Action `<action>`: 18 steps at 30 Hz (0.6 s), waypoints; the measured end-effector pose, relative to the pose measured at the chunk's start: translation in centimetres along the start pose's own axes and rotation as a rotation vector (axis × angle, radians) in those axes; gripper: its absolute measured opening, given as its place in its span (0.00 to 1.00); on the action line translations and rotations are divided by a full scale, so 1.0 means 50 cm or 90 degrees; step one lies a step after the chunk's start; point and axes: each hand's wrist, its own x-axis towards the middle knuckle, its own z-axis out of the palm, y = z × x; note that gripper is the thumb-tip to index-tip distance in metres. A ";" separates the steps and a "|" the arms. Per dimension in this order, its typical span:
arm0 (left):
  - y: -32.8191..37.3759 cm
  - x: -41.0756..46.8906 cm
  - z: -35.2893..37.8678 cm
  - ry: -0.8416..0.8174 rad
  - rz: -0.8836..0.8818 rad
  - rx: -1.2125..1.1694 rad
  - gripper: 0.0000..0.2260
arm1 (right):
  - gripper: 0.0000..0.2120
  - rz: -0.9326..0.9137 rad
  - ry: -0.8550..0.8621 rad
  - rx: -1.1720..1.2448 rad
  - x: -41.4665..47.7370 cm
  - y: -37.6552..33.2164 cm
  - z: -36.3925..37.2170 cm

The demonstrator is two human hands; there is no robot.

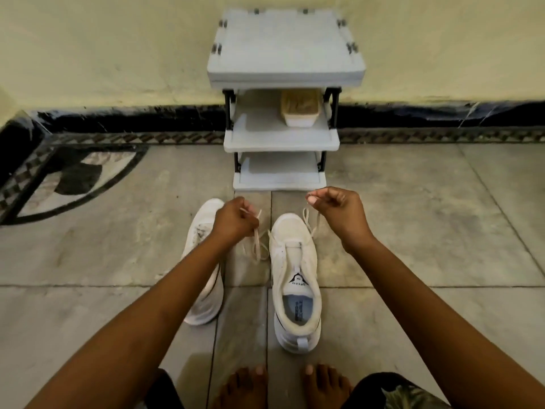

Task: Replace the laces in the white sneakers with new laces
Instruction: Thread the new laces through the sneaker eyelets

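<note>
Bare feet (244, 391) at 6 o'clock; sneaker (290, 228) tongue label "SPEED" — left hand (236, 222), right hand (336, 211) grips each pinch lace (256, 246) end.

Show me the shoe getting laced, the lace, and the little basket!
shoe getting laced (290, 231): head view, on its toe.
lace (257, 243): head view, on the loose strand left of that shoe.
basket (300, 109): head view, on its woven front.

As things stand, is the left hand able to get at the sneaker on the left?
Probably yes: the sneaker lies just under the left hand with nothing between them, but that hand already pinches a lace.
</note>
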 end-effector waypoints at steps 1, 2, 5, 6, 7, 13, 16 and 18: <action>0.047 -0.003 -0.030 0.006 0.036 -0.034 0.08 | 0.05 -0.021 -0.003 0.006 0.003 -0.038 -0.005; 0.091 -0.005 -0.054 0.009 0.074 -0.053 0.09 | 0.06 -0.038 -0.002 0.010 0.008 -0.073 -0.008; 0.242 -0.028 -0.133 0.060 0.174 -0.092 0.04 | 0.07 -0.106 0.025 0.031 0.021 -0.204 -0.026; 0.303 -0.039 -0.167 0.091 0.212 -0.106 0.06 | 0.07 -0.138 0.034 0.035 0.024 -0.263 -0.036; 0.351 -0.051 -0.191 0.114 0.237 -0.111 0.08 | 0.07 -0.160 0.037 0.039 0.025 -0.306 -0.043; 0.605 -0.156 -0.318 0.192 0.393 -0.158 0.07 | 0.04 -0.283 0.040 0.074 0.007 -0.568 -0.092; 0.700 -0.211 -0.361 0.214 0.435 -0.175 0.06 | 0.02 -0.341 0.056 0.105 -0.016 -0.682 -0.124; 0.735 -0.234 -0.377 0.228 0.451 -0.173 0.05 | 0.01 -0.364 0.057 0.095 -0.028 -0.730 -0.129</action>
